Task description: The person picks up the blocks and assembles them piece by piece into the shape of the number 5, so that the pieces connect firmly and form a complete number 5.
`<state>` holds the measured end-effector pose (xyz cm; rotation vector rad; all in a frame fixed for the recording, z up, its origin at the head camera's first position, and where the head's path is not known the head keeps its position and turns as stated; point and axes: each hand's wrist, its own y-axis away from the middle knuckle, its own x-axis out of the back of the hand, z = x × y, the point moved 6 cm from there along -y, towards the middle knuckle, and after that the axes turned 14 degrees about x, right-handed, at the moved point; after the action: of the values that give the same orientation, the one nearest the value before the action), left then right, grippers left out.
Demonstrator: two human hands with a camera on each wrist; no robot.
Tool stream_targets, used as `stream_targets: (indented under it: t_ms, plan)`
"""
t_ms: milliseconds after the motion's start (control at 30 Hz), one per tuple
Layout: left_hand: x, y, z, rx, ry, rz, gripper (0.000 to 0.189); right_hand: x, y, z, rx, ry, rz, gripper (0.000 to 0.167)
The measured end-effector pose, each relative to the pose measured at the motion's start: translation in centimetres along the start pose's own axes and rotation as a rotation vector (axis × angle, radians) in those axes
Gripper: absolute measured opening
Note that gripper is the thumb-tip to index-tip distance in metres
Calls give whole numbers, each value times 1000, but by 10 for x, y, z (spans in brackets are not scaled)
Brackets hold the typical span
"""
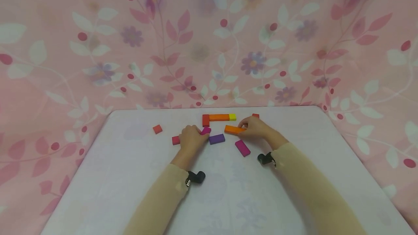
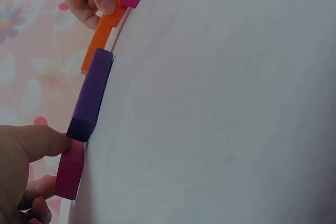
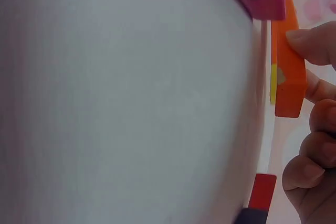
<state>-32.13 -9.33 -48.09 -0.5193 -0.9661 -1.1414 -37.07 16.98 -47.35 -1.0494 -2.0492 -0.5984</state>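
My left hand pinches a magenta block between thumb and fingers; the left wrist view shows the same magenta block just beyond a purple block. In the head view that purple block lies to the right of the hand. My right hand holds a long orange block by its right end, with the thumb on one face of the orange block in the right wrist view. Behind both hands, a red block, another orange block and a yellow block touch in a row.
A second magenta block lies in front of the right hand. Red pieces include a small block at left, one partly behind the left hand, and one behind the right hand. A flowered cloth hangs behind the white table.
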Motion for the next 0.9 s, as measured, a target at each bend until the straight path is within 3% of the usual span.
stream_targets:
  t_ms: [467, 567, 733, 900]
  plan:
    - [0, 1, -3, 21, -55, 8, 42, -9, -10, -2, -23, -1, -29, 33]
    - [4, 0, -3, -17, -16, -26, 39, -5, -7, -3, -41, -6, -16, 37]
    - [14, -3, -3, -118, 51, -156, 36, 7, -1, -6, -54, 20, 33, 34]
    - [14, -7, -7, -245, -84, -217, 42, 8, 1, -4, -71, 31, 5, 32]
